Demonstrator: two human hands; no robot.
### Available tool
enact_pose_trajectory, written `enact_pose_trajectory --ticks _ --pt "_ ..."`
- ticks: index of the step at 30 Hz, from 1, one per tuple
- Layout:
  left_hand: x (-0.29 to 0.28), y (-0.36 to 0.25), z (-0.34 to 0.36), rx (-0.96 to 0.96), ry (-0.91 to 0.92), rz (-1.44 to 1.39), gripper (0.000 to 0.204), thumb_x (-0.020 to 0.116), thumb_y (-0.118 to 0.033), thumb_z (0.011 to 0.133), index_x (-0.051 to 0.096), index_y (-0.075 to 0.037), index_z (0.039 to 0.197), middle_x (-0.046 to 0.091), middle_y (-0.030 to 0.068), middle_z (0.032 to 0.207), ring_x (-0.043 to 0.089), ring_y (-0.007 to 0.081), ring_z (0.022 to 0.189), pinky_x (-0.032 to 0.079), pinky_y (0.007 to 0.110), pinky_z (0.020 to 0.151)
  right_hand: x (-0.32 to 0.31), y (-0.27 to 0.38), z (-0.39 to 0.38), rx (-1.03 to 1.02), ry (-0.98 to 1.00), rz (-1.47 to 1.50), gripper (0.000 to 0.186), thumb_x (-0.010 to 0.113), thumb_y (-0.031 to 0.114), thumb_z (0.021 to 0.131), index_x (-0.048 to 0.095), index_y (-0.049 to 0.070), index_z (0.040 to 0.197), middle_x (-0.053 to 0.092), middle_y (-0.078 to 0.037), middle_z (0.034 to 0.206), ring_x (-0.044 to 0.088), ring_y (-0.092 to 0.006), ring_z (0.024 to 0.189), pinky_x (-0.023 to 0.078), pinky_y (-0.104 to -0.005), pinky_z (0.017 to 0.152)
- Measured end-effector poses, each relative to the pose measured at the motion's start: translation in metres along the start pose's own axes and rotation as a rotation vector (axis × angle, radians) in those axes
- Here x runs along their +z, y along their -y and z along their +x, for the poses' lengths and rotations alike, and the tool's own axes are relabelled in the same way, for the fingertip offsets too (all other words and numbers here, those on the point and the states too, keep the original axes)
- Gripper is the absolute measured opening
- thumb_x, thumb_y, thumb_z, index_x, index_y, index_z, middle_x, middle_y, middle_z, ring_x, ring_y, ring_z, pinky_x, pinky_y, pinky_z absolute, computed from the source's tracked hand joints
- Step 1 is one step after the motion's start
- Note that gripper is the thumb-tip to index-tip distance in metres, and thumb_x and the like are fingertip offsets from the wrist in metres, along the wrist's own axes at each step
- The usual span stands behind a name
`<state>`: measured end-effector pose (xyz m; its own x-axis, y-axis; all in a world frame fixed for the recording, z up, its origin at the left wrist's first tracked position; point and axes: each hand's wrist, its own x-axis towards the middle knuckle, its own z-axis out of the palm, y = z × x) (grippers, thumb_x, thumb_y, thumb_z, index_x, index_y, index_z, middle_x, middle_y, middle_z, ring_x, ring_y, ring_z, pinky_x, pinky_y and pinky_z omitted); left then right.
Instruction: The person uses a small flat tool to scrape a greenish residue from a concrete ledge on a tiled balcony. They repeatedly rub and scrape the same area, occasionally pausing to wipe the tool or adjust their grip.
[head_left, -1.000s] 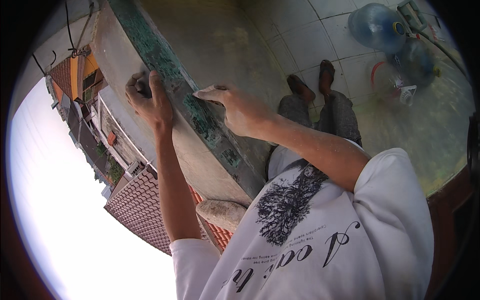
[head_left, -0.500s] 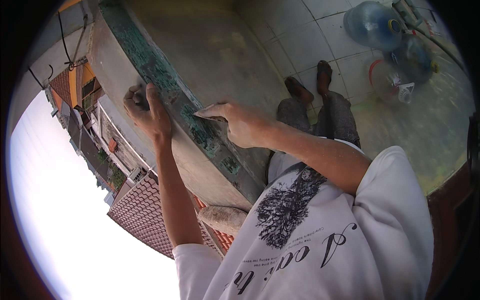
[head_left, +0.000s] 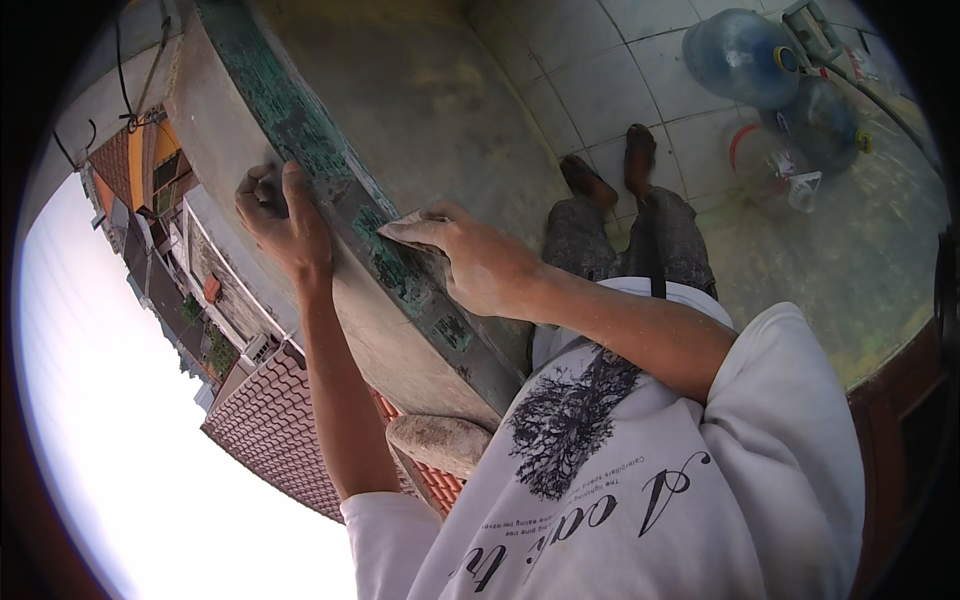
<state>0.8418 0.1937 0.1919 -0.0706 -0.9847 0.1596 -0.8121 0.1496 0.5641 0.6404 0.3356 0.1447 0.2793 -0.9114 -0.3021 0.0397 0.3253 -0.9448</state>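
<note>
My left hand [head_left: 287,223] is curled against the outer side of a concrete ledge [head_left: 348,305], with a dark thing within its fingers that I cannot make out. To its right, the fingertips of my right hand [head_left: 462,262] rest on a strip of flaking green paint [head_left: 282,107] along the ledge's top. Its fingers are pressed together around a small greyish thing, too hidden to name.
My sandalled feet [head_left: 640,152] stand on white tiles [head_left: 600,90]. Large blue bottles [head_left: 735,60], clear plastic items and a hose [head_left: 880,110] lie at upper right. An elongated stone [head_left: 437,440] sits below the ledge. Beyond it are tiled roofs [head_left: 275,430], buildings and hanging cables.
My right hand has slid a short way along the green strip toward my body. My left hand keeps about the same spot on the ledge while the view has shifted slightly.
</note>
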Motion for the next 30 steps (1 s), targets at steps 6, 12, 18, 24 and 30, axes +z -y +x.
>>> enact_pose_trajectory --ticks 6,12,18,24,30 --pt "0.0 0.003 0.003 0.021 -0.048 0.016 0.034 0.068 -0.032 0.109 0.066 -0.003 0.127 0.055 0.0076 0.11 0.054 0.021 0.1 0.047 0.038 0.096 0.01 -0.002 0.001 0.008 0.022 -0.008 0.078 0.052 -0.017 0.091 0.064 0.024 0.155 0.058 -0.017 0.156 0.067 -0.0344 0.133 0.058 -0.0429 0.11" --pt "0.0 0.005 0.002 -0.028 -0.026 0.114 0.03 0.064 -0.028 0.111 0.067 -0.003 0.126 0.058 0.0089 0.109 0.056 0.0224 0.099 0.047 0.038 0.096 -0.026 0.029 0.057 0.167 0.122 -0.087 0.075 0.055 -0.014 0.088 0.064 0.017 0.155 0.072 -0.023 0.138 0.077 -0.0358 0.112 0.062 -0.0446 0.097" --pt "0.003 -0.002 0.002 0.023 -0.071 0.059 0.029 0.064 -0.026 0.109 0.068 -0.002 0.125 0.058 0.0084 0.108 0.055 0.0223 0.098 0.047 0.038 0.094 -0.01 0.014 0.048 -0.207 -0.17 -0.143 0.074 0.053 -0.014 0.088 0.065 0.017 0.154 0.072 -0.025 0.137 0.078 -0.0379 0.103 0.062 -0.0448 0.092" --pt "0.002 -0.004 0.002 -0.014 -0.052 0.128 0.032 0.065 -0.028 0.109 0.068 -0.001 0.126 0.059 0.0091 0.108 0.055 0.0228 0.099 0.047 0.039 0.095 -0.038 0.032 0.069 0.07 0.106 -0.065 0.074 0.052 -0.017 0.088 0.066 0.017 0.152 0.073 -0.023 0.137 0.074 -0.0363 0.12 0.059 -0.0409 0.107" --pt "0.001 0.0 0.001 0.033 -0.072 0.114 0.033 0.066 -0.029 0.109 0.068 -0.001 0.125 0.061 0.0102 0.11 0.055 0.0235 0.099 0.047 0.04 0.095 0.016 -0.01 0.014 -0.232 -0.201 -0.13 0.067 0.058 -0.008 0.094 0.063 0.02 0.155 0.074 -0.021 0.13 0.077 -0.0334 0.103 0.064 -0.0448 0.089"
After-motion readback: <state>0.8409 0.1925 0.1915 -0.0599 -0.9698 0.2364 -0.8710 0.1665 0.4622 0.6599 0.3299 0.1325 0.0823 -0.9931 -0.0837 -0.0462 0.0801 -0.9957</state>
